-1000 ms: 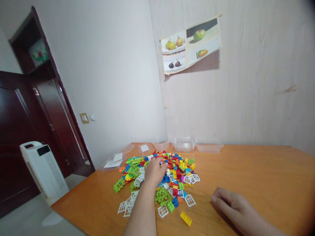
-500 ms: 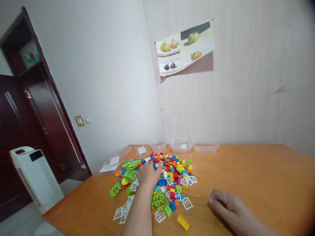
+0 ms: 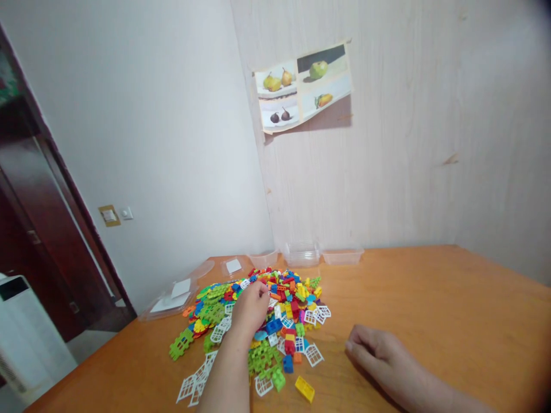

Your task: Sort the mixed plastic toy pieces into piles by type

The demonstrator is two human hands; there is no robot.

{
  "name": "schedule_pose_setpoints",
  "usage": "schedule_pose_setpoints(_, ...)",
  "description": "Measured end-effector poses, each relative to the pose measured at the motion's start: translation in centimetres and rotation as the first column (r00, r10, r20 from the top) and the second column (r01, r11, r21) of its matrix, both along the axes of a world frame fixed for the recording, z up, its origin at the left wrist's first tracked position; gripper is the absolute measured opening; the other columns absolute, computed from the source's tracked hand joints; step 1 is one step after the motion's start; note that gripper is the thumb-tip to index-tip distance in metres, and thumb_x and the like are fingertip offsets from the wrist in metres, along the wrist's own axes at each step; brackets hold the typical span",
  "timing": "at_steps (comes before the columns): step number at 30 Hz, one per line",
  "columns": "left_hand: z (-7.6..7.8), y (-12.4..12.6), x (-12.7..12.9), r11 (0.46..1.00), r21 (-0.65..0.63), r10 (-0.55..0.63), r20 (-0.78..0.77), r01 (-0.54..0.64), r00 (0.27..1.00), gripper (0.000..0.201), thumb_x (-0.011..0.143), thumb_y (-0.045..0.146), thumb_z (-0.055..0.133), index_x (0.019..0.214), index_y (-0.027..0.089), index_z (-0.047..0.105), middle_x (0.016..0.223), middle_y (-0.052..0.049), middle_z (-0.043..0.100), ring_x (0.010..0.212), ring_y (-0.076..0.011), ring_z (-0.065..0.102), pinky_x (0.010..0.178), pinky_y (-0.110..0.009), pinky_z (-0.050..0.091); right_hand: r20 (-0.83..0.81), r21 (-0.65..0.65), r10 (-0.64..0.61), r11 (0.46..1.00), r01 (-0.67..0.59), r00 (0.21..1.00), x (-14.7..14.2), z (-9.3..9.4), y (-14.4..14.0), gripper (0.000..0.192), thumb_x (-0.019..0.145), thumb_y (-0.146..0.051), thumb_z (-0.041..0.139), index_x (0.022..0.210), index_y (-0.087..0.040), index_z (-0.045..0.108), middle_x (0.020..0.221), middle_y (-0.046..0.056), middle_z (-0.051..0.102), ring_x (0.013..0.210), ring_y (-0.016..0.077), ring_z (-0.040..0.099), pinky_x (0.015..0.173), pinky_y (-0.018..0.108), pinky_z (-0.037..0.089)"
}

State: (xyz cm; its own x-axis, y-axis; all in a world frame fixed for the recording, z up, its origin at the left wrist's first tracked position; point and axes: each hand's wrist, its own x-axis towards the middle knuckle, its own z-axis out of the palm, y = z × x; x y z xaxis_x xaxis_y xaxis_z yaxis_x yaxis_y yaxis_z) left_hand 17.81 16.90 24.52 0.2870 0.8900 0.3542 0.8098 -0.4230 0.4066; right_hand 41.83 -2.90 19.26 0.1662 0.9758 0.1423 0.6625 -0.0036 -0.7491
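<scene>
My left hand (image 3: pixel 252 304) is over the far middle of a heap of coloured plastic building bricks (image 3: pixel 297 292). Its fingers are drawn together, and whatever they hold is hidden from me. My right hand (image 3: pixel 374 350) rests on the table to the right of the heap, fingers curled in, with nothing seen in it. Around the heap lie white window frames (image 3: pixel 314 355), green lattice pieces (image 3: pixel 264 358) and a blue brick (image 3: pixel 288 363). A lone yellow brick (image 3: pixel 305 389) lies nearer to me.
Clear plastic tubs (image 3: pixel 301 254) stand along the back of the wooden table (image 3: pixel 413 298). Clear lids with white cards (image 3: pixel 170 301) lie at the left edge. A fruit picture (image 3: pixel 303 86) hangs on the wall, and a white appliance (image 3: pixel 30 338) stands on the floor.
My left hand's fingers have closed together where the thumb stood apart before. My right hand stays resting on the table. The whole view has shifted slightly to the right.
</scene>
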Motion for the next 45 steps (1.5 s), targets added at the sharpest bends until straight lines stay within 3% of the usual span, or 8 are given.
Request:
schedule_pose_setpoints(7,0.0,0.4,-0.2,0.997,0.069,0.022,0.006,-0.022,1.0,0.027,0.089,0.043,0.05,0.098,0.025,0.068,0.105,-0.006,0.072,0.099,-0.0235,0.064,0.08,-0.029,0.042,0.018,0.017,0.014,1.0,-0.015,1.0,0.0,0.4,-0.2,0.031,0.093,-0.041,0.044,0.071,-0.02,0.051,0.069,-0.001,0.059,0.067,0.0157,0.055,0.059,0.026,0.036)
schedule_pose_setpoints(11,-0.7,0.6,0.1,0.999,-0.001,-0.037,-0.031,0.037,0.999,0.037,0.087,0.048,0.052,0.109,0.023,0.068,0.115,-0.009,0.07,0.108,-0.026,0.062,0.086,-0.031,0.042,0.022,0.022,0.007,1.0,-0.008,1.0,-0.1,0.5,-0.2,0.03,0.093,-0.04,0.045,0.071,-0.02,0.051,0.068,-0.001,0.058,0.067,0.0151,0.055,0.059,0.026,0.036)
schedule_pose_setpoints(18,-0.3,0.6,0.5,0.991,-0.026,-0.126,0.057,0.128,0.99,0.034,0.093,0.044,0.043,0.105,0.023,0.068,0.104,-0.005,0.073,0.094,-0.0195,0.066,0.077,-0.026,0.044,0.032,0.027,0.012,1.0,-0.013,0.999,-0.1,0.6,-0.3,0.029,0.092,-0.037,0.045,0.071,-0.019,0.052,0.069,0.0,0.061,0.067,0.0151,0.055,0.059,0.026,0.036)
schedule_pose_setpoints(27,0.5,-0.3,1.2,0.953,-0.086,-0.244,0.356,0.291,0.902,0.04,0.092,0.051,0.043,0.097,0.021,0.069,0.088,-0.001,0.073,0.078,-0.0185,0.067,0.07,-0.027,0.048,0.004,0.046,0.002,0.999,-0.002,1.0,0.0,0.7,-0.5,0.03,0.092,-0.039,0.045,0.07,-0.019,0.052,0.067,-0.001,0.058,0.066,0.0149,0.053,0.059,0.025,0.036)
schedule_pose_setpoints(33,0.9,-1.1,1.5,0.985,0.047,-0.167,0.449,0.164,0.878,0.035,0.092,0.048,0.047,0.099,0.021,0.069,0.098,-0.003,0.075,0.092,-0.0186,0.067,0.083,-0.028,0.05,-0.049,0.046,0.056,0.997,-0.054,0.997,0.4,-0.1,-0.5,0.034,0.094,-0.046,0.043,0.074,-0.02,0.053,0.07,0.0,0.059,0.069,0.0164,0.055,0.061,0.026,0.04)
schedule_pose_setpoints(38,1.1,-0.2,1.2,0.997,0.073,0.0,0.473,-0.039,0.881,0.04,0.095,0.046,0.041,0.112,0.019,0.065,0.111,-0.007,0.073,0.102,-0.0182,0.066,0.089,-0.028,0.049,-0.058,0.058,0.075,0.996,-0.071,0.996,0.8,-0.9,-0.1,0.037,0.094,-0.05,0.043,0.073,-0.02,0.053,0.071,0.0,0.062,0.07,0.0173,0.056,0.061,0.026,0.041)
schedule_pose_setpoints(42,2.5,1.8,-1.9,0.982,0.049,0.145,0.411,-0.181,0.9,0.047,0.097,0.048,0.032,0.121,0.02,0.061,0.12,-0.008,0.07,0.106,-0.0175,0.065,0.088,-0.026,0.049,-0.006,0.052,0.055,0.997,-0.055,0.998,0.7,-1.2,0.2,0.04,0.095,-0.051,0.041,0.073,-0.021,0.053,0.07,0.0,0.063,0.07,0.0174,0.058,0.061,0.026,0.04)
schedule_pose_setpoints(45,3.4,3.1,-5.9,0.955,0.027,0.277,0.288,-0.296,0.917,0.05,0.095,0.053,0.034,0.118,0.02,0.064,0.12,-0.01,0.069,0.108,-0.0234,0.064,0.088,-0.032,0.048,0.029,0.041,0.038,0.998,-0.04,0.999,0.5,-1.2,0.2,0.041,0.095,-0.053,0.041,0.072,-0.021,0.052,0.07,0.0,0.064,0.069,0.0177,0.059,0.061,0.027,0.039)
